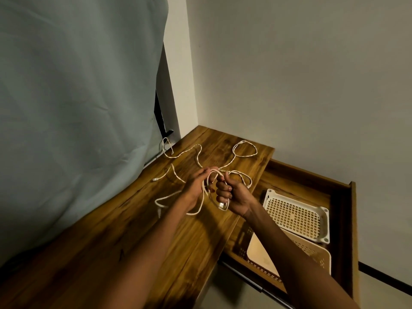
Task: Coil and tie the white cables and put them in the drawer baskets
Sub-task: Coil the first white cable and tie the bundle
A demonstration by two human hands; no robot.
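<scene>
Seen from above, two bare forearms reach from the bottom of the frame to its centre, over a dark wooden tabletop [124, 230]. The right hand [231, 195] is clenched around a bunch of white cable [219, 175], with a plug end [221, 206] poking out below the fist. The left hand [196, 186], just beside it, has its fingers curled round the same cable where it arches between the two hands. Most of the cable is not yet gathered: loose strands trail away across the wood toward the upper left, another forms a ring [244, 148] near the table's far edge, and a loop [176, 204] hangs under the left wrist. At the lower right of the frame an open drawer [341, 197] holds two pale perforated baskets [296, 216], one partly over the other. The likely trouble is tangling: the trailing strands cross each other, so pulling them in quickly could tighten a knot. The few loops held could also spring apart if either grip loosens, and a strand near the table's edge might slide off and drag.
</scene>
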